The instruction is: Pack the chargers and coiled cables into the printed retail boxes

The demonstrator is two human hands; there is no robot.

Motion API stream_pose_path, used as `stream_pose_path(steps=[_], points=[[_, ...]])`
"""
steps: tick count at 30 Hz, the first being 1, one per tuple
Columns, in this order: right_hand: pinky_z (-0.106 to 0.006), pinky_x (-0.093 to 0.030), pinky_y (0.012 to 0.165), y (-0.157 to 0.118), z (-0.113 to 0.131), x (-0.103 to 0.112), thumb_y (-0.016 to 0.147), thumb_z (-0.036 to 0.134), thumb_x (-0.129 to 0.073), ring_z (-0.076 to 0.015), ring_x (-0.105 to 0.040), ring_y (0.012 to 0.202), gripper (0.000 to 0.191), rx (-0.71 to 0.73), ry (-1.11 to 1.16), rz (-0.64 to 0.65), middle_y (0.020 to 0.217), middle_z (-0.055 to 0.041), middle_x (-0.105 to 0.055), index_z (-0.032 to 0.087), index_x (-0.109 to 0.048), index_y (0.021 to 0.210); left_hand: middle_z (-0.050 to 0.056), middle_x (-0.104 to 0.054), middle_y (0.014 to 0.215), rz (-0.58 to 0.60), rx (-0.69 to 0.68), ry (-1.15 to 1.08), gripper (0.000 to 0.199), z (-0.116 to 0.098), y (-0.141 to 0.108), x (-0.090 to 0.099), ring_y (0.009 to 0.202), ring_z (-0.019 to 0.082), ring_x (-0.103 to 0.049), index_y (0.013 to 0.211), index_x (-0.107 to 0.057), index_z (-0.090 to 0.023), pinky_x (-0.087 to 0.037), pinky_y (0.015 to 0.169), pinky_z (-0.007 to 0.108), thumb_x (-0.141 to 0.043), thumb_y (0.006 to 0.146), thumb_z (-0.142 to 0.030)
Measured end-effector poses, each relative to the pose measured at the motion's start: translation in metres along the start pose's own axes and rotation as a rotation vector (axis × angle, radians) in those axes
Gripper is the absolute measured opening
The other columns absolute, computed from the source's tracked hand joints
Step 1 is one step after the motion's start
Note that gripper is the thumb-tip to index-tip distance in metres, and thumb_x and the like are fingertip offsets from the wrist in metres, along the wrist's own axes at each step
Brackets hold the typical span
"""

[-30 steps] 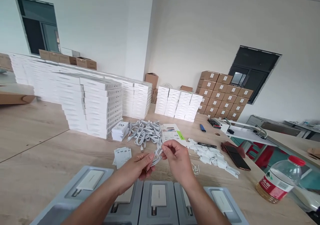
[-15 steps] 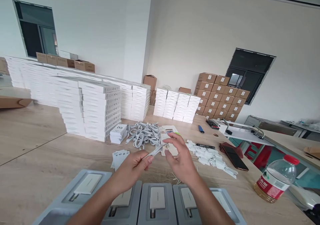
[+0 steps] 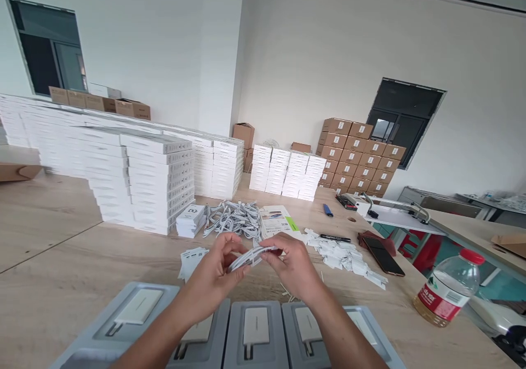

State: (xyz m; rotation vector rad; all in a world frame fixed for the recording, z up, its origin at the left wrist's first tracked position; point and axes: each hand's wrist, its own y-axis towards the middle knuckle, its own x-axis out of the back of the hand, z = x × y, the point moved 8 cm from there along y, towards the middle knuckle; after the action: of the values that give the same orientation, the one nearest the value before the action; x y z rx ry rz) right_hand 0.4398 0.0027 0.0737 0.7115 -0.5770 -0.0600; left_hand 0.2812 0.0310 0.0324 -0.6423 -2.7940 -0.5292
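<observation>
A coiled white cable point(image 3: 249, 257) is stretched between my two hands above the table. My left hand point(image 3: 219, 267) pinches its near end between thumb and fingers. At the other end, my right hand point(image 3: 290, 259) grips the cable with thumb and forefinger. Beyond them lies a pile of similar looped cables point(image 3: 232, 218). Below my hands stands a row of grey trays point(image 3: 277, 325), each with a flat white rectangular device point(image 3: 256, 326) set in its recess. My forearms hide parts of the trays.
White box stacks point(image 3: 150, 185) rise at the left, beside a small stack of white cards point(image 3: 191, 220). To the right lie white paper slips point(image 3: 347, 257), a black pen point(image 3: 335, 238), a phone point(image 3: 383, 255) and a bottle point(image 3: 450, 289). A printed leaflet point(image 3: 277, 221) and blue cutter point(image 3: 327, 210) lie farther back.
My right hand has closed on the cable's far end, where its fingers were spread before. The cable coil now looks wider and more curved. The view has shifted slightly right.
</observation>
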Motion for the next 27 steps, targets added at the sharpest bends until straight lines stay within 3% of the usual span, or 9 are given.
stream_pose_path(steps=[2,5,9,13,18,21,27], points=[[-0.029,-0.053,0.071,0.0,0.005,0.0,0.088,0.016,-0.064,-0.0178,-0.066,0.079,0.018,0.083,-0.063,-0.022,0.089,-0.0041,-0.071,0.025,-0.075,0.099,0.004,-0.063,0.099,0.101,0.112,-0.067,0.039,0.007,0.0,-0.009,0.076,0.018,-0.063,0.114,-0.041,-0.026,-0.047,0.061,0.028,-0.055,0.09,-0.054],[-0.03,-0.052,0.075,-0.003,0.01,-0.006,0.092,0.014,-0.058,-0.019,-0.067,0.085,0.021,0.167,-0.225,0.001,0.091,-0.0049,-0.073,0.025,-0.074,0.101,0.001,-0.061,0.087,0.197,0.206,0.041,0.041,0.015,-0.004,-0.016,0.065,0.017,-0.061,0.1,-0.047,-0.023,-0.043,0.056,0.028,-0.041,0.093,-0.063],[-0.03,-0.047,0.074,-0.006,0.019,-0.014,0.095,0.016,-0.053,-0.0192,-0.065,0.083,0.02,0.24,-0.46,0.039,0.088,-0.0051,-0.071,0.022,-0.071,0.097,-0.003,-0.053,0.07,0.109,0.108,0.358,0.038,0.009,-0.004,-0.006,0.068,0.02,-0.056,0.084,-0.047,-0.024,-0.039,0.065,0.03,-0.032,0.098,-0.056],[-0.031,-0.041,0.069,-0.009,0.037,-0.017,0.093,0.017,-0.053,-0.0198,-0.056,0.079,0.021,0.296,-0.648,-0.025,0.085,-0.0062,-0.063,0.021,-0.067,0.078,0.002,-0.064,0.085,0.072,0.084,0.467,0.031,0.005,-0.004,-0.003,0.083,0.025,-0.061,0.102,-0.05,-0.025,-0.04,0.073,0.033,-0.029,0.1,-0.047],[-0.031,-0.029,0.058,-0.01,0.037,-0.024,0.09,0.013,-0.053,-0.0177,-0.05,0.061,0.023,0.133,-0.837,0.016,0.069,-0.0035,-0.059,0.019,-0.058,0.068,0.005,-0.065,0.084,0.005,0.084,0.596,0.031,0.005,-0.002,0.0,0.081,0.027,-0.062,0.103,-0.051,-0.024,-0.038,0.07,0.034,-0.025,0.1,-0.042],[-0.03,-0.026,0.055,-0.01,0.03,-0.023,0.091,0.015,-0.054,-0.0165,-0.052,0.056,0.018,0.002,-0.734,0.048,0.068,-0.0017,-0.063,0.02,-0.058,0.075,0.004,-0.064,0.082,0.001,0.069,0.606,0.032,0.004,-0.002,-0.003,0.078,0.026,-0.062,0.098,-0.051,-0.025,-0.039,0.068,0.033,-0.024,0.101,-0.042],[-0.024,-0.031,0.053,-0.011,0.023,-0.019,0.097,0.029,-0.047,-0.0132,-0.049,0.055,0.02,-0.125,-0.234,-0.025,0.065,0.0027,-0.06,0.022,-0.056,0.08,0.005,-0.068,0.088,0.032,0.035,0.559,0.029,-0.001,-0.004,-0.006,0.084,0.026,-0.065,0.101,-0.053,-0.025,-0.043,0.069,0.032,-0.027,0.099,-0.036]])
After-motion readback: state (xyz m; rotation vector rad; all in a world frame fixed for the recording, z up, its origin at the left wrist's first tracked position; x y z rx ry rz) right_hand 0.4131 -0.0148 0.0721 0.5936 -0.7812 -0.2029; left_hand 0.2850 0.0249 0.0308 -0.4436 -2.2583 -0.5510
